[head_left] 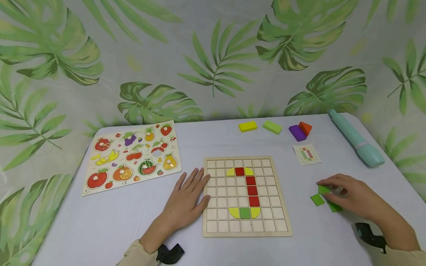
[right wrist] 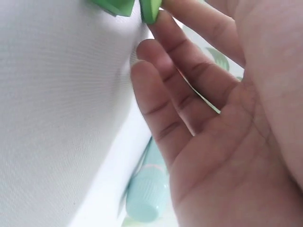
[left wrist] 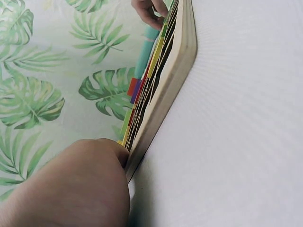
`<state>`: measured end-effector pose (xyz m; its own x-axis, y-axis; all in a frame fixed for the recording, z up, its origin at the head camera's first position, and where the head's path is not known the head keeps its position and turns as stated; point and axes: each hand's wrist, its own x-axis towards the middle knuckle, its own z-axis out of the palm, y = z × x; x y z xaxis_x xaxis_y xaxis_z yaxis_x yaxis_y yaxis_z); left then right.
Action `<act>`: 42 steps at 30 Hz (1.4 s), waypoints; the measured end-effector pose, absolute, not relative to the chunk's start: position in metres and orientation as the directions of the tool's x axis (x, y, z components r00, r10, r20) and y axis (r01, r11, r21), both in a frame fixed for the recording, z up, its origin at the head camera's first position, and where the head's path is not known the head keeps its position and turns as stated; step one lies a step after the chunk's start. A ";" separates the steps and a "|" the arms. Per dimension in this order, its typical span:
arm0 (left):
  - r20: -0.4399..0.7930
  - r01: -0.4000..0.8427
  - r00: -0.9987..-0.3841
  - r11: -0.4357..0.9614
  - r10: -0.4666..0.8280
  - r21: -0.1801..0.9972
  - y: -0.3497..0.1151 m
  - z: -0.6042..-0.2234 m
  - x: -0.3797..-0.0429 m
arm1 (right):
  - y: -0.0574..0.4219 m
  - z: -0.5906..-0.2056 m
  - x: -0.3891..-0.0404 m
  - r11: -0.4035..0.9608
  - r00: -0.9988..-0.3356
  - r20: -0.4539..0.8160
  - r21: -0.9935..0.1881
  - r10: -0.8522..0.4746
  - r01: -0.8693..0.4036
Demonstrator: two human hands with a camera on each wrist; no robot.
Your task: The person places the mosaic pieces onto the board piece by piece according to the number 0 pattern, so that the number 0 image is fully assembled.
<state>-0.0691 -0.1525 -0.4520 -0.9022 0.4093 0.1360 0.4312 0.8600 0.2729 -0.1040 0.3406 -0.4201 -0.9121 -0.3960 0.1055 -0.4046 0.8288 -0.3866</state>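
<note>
My left hand (head_left: 184, 202) lies with straight fingers on the cloth, its fingertips and thumb at the left edge of a wooden grid board (head_left: 246, 234). On the board, red squares (head_left: 252, 190) form a column, with another red square (head_left: 239, 171) above left; yellow quarter-rounds (head_left: 234, 212) and one green square (head_left: 244, 213) sit there too. Right of the board, my right hand (head_left: 354, 195) pinches a green tile (head_left: 323, 189) between thumb and fingers. Beside it lie a loose green square (head_left: 317, 200) and another green tile (head_left: 334, 207), partly hidden by the hand.
A pattern card (head_left: 307, 154) lies at the right. Behind are a yellow block (head_left: 247, 126), a light green block (head_left: 272, 127), a purple block (head_left: 297, 133) and an orange-red triangular block (head_left: 305, 128). A teal bottle-shaped object (head_left: 357, 140) lies far right; a fruit puzzle (head_left: 133, 159) is at left.
</note>
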 end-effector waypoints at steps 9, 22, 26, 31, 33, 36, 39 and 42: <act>0.150 0.436 -0.900 0.858 0.410 0.270 -0.152 -0.452 -0.069 | 0.329 -0.411 -0.108 0.809 -0.892 0.162 -0.377 -0.422 -0.452; 0.153 0.438 -0.899 0.853 0.411 0.282 -0.152 -0.451 -0.069 | 0.290 -0.387 -0.121 0.734 -0.809 0.250 -0.340 -0.532 -0.588; 0.141 0.433 -0.902 0.854 0.409 0.289 -0.152 -0.451 -0.069 | 0.275 -0.381 -0.124 0.732 -0.814 0.215 -0.357 -0.539 -0.580; 0.154 0.438 -0.899 0.852 0.410 0.289 -0.152 -0.450 -0.068 | 0.254 -0.373 -0.124 0.740 -0.834 0.120 -0.407 -0.538 -0.536; 0.160 0.441 -0.897 0.851 0.411 0.286 -0.152 -0.450 -0.068 | 0.245 -0.371 -0.125 0.737 -0.834 0.096 -0.420 -0.544 -0.529; 0.161 0.442 -0.897 0.850 0.412 0.286 -0.152 -0.451 -0.068 | 0.232 -0.371 -0.125 0.724 -0.823 0.081 -0.432 -0.562 -0.537; 0.147 0.434 -0.901 0.853 0.408 0.291 -0.152 -0.452 -0.069 | 0.220 -0.371 -0.127 0.707 -0.811 0.075 -0.446 -0.581 -0.548; 0.131 0.426 -0.905 0.855 0.405 0.296 -0.153 -0.453 -0.069 | 0.209 -0.371 -0.127 0.698 -0.804 0.057 -0.463 -0.592 -0.547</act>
